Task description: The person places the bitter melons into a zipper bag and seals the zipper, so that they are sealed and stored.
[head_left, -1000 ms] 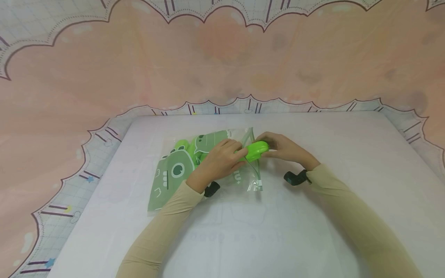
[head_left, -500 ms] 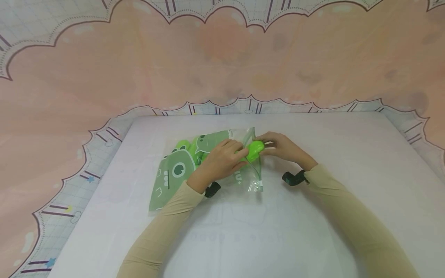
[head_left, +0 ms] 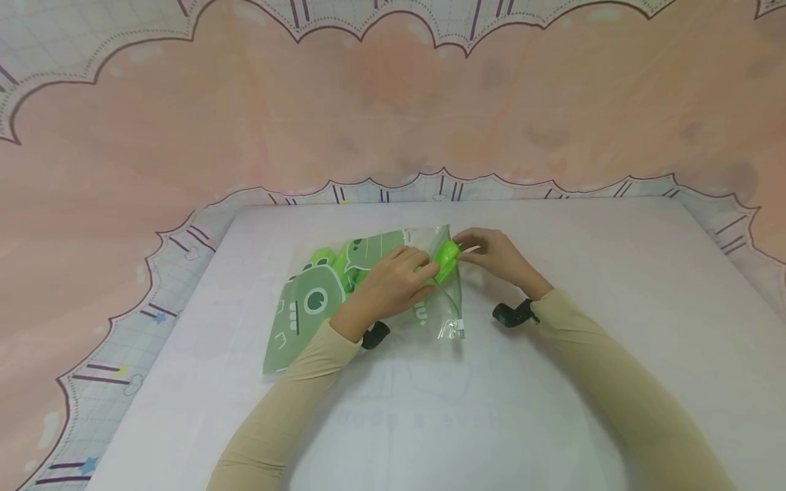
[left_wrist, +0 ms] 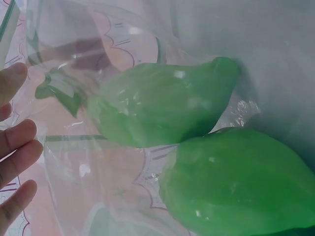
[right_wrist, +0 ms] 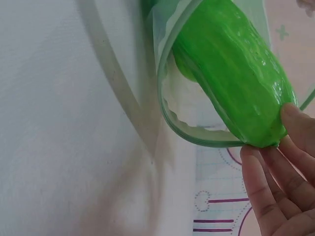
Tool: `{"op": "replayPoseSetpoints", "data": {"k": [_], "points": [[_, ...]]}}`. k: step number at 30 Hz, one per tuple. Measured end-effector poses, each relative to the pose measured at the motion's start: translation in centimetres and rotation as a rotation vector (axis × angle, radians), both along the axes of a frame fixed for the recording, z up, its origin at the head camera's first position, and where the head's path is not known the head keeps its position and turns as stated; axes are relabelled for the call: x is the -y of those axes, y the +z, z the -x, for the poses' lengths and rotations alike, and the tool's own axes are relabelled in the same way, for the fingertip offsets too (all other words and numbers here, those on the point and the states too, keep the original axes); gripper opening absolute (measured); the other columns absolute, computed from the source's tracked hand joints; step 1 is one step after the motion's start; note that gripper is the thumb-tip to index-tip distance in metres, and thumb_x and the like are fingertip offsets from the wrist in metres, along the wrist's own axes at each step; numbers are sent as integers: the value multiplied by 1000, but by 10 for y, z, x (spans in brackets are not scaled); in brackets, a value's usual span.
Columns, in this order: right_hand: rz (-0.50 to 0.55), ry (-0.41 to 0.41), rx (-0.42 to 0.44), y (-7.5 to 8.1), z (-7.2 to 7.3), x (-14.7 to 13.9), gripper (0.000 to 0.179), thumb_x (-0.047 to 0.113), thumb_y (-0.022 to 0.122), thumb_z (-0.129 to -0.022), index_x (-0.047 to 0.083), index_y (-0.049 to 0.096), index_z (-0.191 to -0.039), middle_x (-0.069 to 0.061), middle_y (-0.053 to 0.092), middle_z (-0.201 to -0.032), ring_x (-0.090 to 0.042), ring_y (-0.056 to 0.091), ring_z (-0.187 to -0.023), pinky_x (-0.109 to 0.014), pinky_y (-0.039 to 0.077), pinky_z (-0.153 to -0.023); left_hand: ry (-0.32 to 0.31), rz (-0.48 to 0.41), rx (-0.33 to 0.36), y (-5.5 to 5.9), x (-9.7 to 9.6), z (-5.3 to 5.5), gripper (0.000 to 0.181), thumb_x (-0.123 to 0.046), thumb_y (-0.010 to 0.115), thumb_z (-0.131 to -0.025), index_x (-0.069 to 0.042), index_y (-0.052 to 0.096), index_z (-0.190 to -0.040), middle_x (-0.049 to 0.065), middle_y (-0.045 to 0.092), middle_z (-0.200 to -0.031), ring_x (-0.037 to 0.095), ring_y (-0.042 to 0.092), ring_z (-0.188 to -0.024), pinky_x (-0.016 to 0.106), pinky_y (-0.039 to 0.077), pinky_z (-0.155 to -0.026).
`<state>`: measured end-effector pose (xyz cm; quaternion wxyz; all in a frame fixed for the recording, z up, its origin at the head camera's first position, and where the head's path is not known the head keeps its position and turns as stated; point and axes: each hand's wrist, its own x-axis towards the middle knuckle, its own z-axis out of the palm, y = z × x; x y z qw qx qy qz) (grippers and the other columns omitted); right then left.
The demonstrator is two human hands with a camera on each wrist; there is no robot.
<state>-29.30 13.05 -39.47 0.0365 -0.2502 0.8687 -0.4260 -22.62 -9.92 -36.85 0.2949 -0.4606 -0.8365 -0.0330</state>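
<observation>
cucumber (head_left: 445,260) pushed further into bag (head_left: 344,286) mouth over last second, now about half inside | butt end pinched by right hand (head_left: 494,256) fingers | bag mouth held by left hand (head_left: 393,279), fingers curled | insertion nearly done

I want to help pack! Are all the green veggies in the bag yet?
Almost. Two green vegetables already sit inside the zip bag. The right hand is pushing a third one through the mouth, which the left hand holds. Its end still sticks out; the zip is unsealed.
</observation>
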Motion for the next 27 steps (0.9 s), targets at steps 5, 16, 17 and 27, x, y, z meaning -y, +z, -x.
{"op": "replayPoseSetpoints", "data": {"k": [5, 16, 17, 27], "points": [[9, -42, 4, 0, -1, 3, 31, 10, 67, -85, -1, 61, -113, -18, 64, -115, -30, 62, -105, -39, 52, -91, 1, 0, -2, -1, 0, 1, 22, -27, 72, -81, -12, 60, -91, 1, 60, -86, 18, 61, -87, 30, 48, -85], [61, 4, 23, -2, -2, 9, 32, 5, 65, -86, -2, 61, -117, -19, 66, -112, -31, 64, -103, -38, 53, -90, 4, 6, -10, -1, -2, 0, 21, -26, 71, -82, -11, 60, -92, 2, 60, -85, 19, 61, -89, 30, 48, -87], [75, 18, 36, -3, -2, 9, 32, 4, 64, -86, -2, 60, -118, -19, 66, -113, -31, 64, -105, -37, 52, -91, 4, 7, -12, -1, -2, 0, 22, -26, 71, -82, -11, 60, -92, 2, 59, -85, 19, 61, -89, 31, 48, -87], [128, 94, 96, -3, -7, 3, 35, 0, 59, -89, -3, 54, -123, -21, 61, -121, -33, 60, -114, -36, 49, -96, 4, 15, 7, -2, -1, -1, 22, -27, 71, -82, -11, 61, -94, 2, 61, -86, 19, 62, -90, 31, 48, -88]]}}
